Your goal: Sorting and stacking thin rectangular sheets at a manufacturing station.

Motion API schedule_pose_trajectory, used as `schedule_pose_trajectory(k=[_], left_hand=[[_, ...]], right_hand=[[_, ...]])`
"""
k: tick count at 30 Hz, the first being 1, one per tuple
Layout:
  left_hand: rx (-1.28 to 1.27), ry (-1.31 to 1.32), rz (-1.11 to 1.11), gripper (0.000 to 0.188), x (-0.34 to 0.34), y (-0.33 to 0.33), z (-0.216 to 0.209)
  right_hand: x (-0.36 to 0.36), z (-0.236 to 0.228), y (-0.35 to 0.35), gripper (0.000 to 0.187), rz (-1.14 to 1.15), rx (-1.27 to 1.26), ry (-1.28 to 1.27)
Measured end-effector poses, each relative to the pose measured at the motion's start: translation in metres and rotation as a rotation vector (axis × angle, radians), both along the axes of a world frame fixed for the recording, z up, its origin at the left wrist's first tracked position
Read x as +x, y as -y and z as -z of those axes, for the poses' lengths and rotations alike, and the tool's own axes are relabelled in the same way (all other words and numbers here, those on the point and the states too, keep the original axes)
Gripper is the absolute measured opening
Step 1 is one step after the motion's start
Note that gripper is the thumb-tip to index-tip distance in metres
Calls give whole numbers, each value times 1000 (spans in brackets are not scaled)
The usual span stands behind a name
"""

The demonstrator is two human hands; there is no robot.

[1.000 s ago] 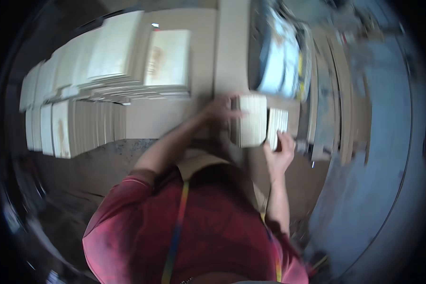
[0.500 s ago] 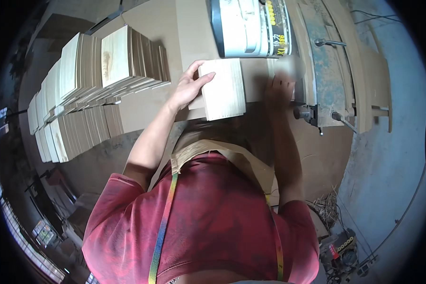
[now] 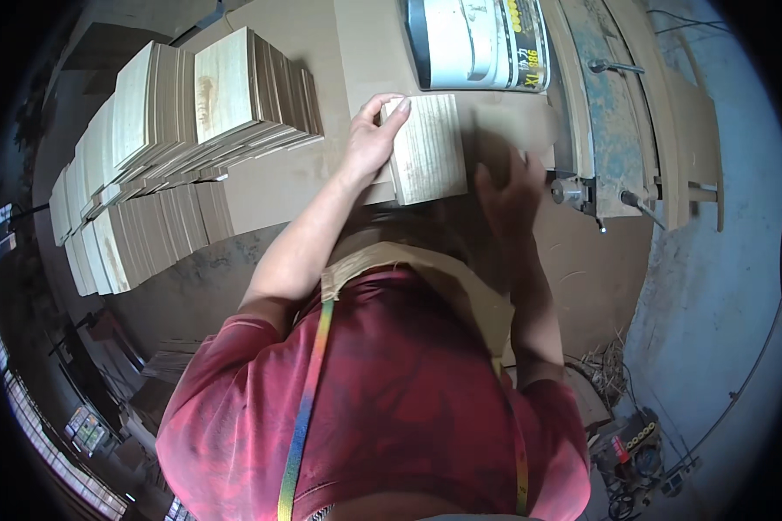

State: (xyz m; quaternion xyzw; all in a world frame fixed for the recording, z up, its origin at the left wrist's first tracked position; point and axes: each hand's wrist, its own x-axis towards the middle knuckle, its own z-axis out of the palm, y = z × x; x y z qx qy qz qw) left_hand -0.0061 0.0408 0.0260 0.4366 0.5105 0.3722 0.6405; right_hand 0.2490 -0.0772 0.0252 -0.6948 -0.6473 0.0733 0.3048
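the brown worktop (image 3: 278, 187) backs pale, streaked, rectangular wood (image 3: 430, 148).

Pale cream wooden rectangular block (image 3: 430, 148), flat-faced, straight-edged, fine stripes running lengthwise; single piece or stacked boards, cannot tell. Broad face up, long sides pointing away from person, far end angled slightly left. Gripped along left side by bare left hand (image 3: 372, 146), thumb over far left corner. Near end reaches past front edge of brown tabletop (image 3: 274, 195).

Grained matt wood seen on boards (image 3: 430, 149), glossy plastic on bucket (image 3: 476, 43), both 1 o'clock; matt cloth on shirt (image 3: 417, 373), 6.
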Motion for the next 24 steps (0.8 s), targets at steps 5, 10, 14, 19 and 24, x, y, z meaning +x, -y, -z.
schedule_pose_trajectory(k=[5,10,14,19,24], left_hand=[[-98,189,112,34,-16,-5,-7],[-165,205,75,35,-4,-1,-12],[-160,148,-65,37,10,-4,-8],[-41,-18,-15,39,15,-3,-7],[-7,70,136,40,-7,1,1]], right_hand=[[53,75,-10,60,188,207,326],[44,75,-70,58,192,270,240],[-16,-5,-68,65,-44,-164,-173],[-54,-21,-17,77,-15,51,71],[33,42,25,75,122,118,141]])
